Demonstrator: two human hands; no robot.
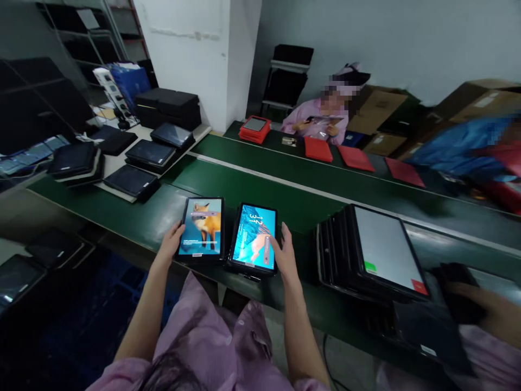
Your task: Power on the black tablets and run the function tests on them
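Two lit tablets lie side by side before me on the green bench. The left tablet point(205, 228) shows a fox; my left hand point(170, 243) grips its left edge, fingertips partly hidden. The right tablet point(253, 233) has a blue screen with clock digits. Against its right edge rests my right hand point(286, 254), thumb over the screen and fingers stretched apart beside it. Both tablets appear to sit on other dark, flat items, whose kind I cannot make out.
A tall stack of tablets point(391, 250) stands to the right, near a blurred neighbouring hand point(488, 307). Dark tablets point(150, 153) are piled at the left. Across the bench point(211, 171), a person point(315, 117) holds a tablet behind red cases point(318, 149).
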